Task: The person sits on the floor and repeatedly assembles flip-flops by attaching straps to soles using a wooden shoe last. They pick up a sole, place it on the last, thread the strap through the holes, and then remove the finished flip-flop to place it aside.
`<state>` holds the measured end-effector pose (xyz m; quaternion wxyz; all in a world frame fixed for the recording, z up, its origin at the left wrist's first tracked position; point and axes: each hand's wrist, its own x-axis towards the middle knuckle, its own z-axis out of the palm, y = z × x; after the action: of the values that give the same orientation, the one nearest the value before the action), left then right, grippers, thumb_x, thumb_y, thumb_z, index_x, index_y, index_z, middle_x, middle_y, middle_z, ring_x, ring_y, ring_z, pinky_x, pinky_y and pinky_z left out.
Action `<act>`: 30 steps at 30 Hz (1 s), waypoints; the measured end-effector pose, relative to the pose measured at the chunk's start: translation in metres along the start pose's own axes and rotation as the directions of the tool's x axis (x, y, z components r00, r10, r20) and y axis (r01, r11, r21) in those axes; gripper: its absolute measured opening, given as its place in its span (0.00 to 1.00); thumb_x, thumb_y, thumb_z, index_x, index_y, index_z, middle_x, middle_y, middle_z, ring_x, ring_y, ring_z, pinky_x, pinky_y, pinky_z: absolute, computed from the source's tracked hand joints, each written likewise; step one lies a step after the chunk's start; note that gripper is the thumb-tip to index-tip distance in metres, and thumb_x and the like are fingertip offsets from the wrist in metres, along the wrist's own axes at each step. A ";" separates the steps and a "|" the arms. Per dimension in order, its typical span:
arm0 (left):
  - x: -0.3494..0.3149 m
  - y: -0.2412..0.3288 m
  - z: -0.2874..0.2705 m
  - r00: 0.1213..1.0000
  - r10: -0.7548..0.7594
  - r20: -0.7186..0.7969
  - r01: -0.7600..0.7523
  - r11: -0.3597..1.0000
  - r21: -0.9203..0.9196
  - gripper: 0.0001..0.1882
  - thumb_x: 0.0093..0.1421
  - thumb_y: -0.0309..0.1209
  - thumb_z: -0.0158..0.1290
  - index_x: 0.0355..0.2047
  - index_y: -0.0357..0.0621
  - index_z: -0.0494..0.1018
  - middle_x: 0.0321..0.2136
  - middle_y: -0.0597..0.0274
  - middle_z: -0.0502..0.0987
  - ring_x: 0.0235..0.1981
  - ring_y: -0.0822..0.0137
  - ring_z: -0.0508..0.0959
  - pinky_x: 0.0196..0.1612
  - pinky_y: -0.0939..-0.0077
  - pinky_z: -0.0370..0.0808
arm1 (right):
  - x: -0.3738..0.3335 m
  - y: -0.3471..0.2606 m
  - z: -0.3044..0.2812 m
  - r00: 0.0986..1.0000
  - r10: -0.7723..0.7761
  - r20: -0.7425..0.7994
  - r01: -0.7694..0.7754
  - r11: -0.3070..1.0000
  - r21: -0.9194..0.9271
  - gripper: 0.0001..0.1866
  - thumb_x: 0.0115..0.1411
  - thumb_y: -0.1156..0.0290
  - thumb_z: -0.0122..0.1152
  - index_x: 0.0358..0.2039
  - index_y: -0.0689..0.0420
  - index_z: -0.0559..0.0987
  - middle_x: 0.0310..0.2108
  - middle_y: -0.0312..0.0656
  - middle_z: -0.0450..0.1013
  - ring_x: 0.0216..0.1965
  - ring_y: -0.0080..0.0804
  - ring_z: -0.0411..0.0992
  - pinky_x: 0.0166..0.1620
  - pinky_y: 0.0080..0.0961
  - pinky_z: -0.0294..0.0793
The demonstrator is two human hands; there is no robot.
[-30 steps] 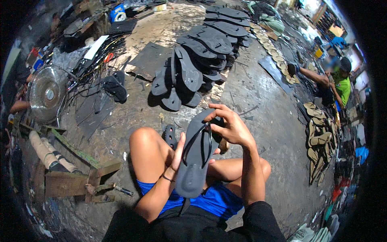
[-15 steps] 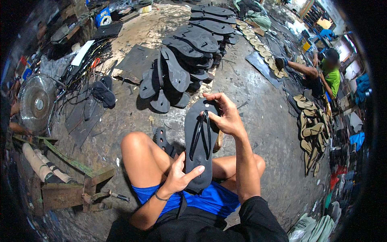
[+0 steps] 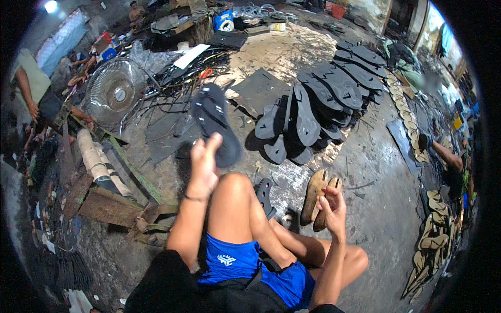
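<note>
A black flip-flop (image 3: 215, 122) is in my left hand (image 3: 203, 164), held by its lower end out to the left, past my raised knee. It is smeared by motion and covers the floor spot behind it. My right hand (image 3: 334, 208) hovers above my lap with loosely bent fingers, and nothing shows in it. Just beyond that hand lie two tan foot-shaped forms (image 3: 313, 195), each slotted at its tip; the hand hides part of one. Ahead stands a large heap of black soles (image 3: 305, 117).
A fan (image 3: 115, 91) and a wooden frame (image 3: 112, 208) stand at left. Black strips (image 3: 182, 73) lie beyond the flip-flop. A dark sandal with holes (image 3: 265, 195) sits by my shin. Tan footwear (image 3: 436, 235) is piled at right, near another person's leg (image 3: 446, 156).
My right hand has let go of the flip-flop and moved off it. The left hand has carried it to the left. The view has turned left, and the two tan forms are uncovered.
</note>
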<state>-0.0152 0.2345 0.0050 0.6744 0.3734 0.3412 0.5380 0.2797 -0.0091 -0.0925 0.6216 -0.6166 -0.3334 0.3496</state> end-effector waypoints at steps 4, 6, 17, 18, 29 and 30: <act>0.079 0.014 -0.095 0.927 0.210 -0.312 -0.111 0.946 0.305 0.23 0.61 0.37 0.61 0.50 0.34 0.70 0.43 0.54 0.79 0.40 0.63 0.80 0.47 0.68 0.77 | -0.008 0.018 0.011 0.996 0.092 0.018 -0.093 0.996 0.011 0.19 0.64 0.74 0.62 0.54 0.62 0.69 0.47 0.40 0.74 0.35 0.20 0.73 0.37 0.18 0.74; 0.103 -0.021 -0.138 0.536 0.753 -0.381 -0.129 0.520 0.845 0.32 0.58 0.38 0.64 0.55 0.29 0.65 0.47 0.47 0.76 0.47 0.56 0.77 0.51 0.64 0.73 | -0.007 0.025 0.021 0.994 0.104 0.028 -0.105 0.994 0.026 0.20 0.64 0.72 0.62 0.54 0.61 0.69 0.47 0.39 0.74 0.36 0.19 0.72 0.38 0.18 0.74; 0.175 -0.149 0.004 0.726 -0.131 0.676 -0.656 -0.426 0.622 0.24 0.56 0.22 0.53 0.54 0.40 0.61 0.46 0.47 0.73 0.51 0.46 0.74 0.48 0.57 0.75 | -0.010 0.083 0.005 0.989 0.131 -0.064 -0.140 0.975 -0.173 0.18 0.62 0.70 0.64 0.49 0.64 0.74 0.42 0.42 0.76 0.43 0.27 0.74 0.45 0.26 0.74; 0.181 -0.160 0.002 0.711 -0.094 0.697 -0.667 -0.403 0.626 0.22 0.56 0.19 0.48 0.52 0.39 0.62 0.43 0.48 0.72 0.48 0.46 0.75 0.47 0.56 0.75 | -0.011 0.079 0.005 0.983 0.162 -0.088 -0.175 0.970 -0.169 0.18 0.62 0.70 0.64 0.49 0.64 0.73 0.42 0.42 0.76 0.41 0.27 0.74 0.44 0.25 0.75; 0.075 -0.035 0.063 0.407 0.386 0.828 -0.880 -0.078 0.469 0.17 0.55 0.19 0.53 0.46 0.42 0.74 0.46 0.54 0.77 0.47 0.51 0.77 0.52 0.59 0.73 | -0.002 0.017 0.026 0.994 -0.056 -0.093 0.021 0.938 -0.346 0.21 0.59 0.73 0.65 0.52 0.61 0.73 0.47 0.51 0.74 0.47 0.40 0.75 0.50 0.34 0.75; 0.052 -0.028 0.074 0.391 0.383 0.837 -0.899 -0.034 0.436 0.17 0.55 0.18 0.54 0.46 0.42 0.74 0.45 0.54 0.77 0.47 0.50 0.77 0.53 0.60 0.74 | -0.003 0.001 0.030 0.977 -0.197 -0.086 0.144 0.897 -0.418 0.22 0.58 0.74 0.66 0.52 0.61 0.73 0.49 0.52 0.73 0.49 0.43 0.74 0.52 0.36 0.73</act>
<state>0.0717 0.2716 0.0133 0.0613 0.8964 0.1523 0.4118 0.2527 0.0044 -0.0926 0.5266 -0.7222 -0.4122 0.1767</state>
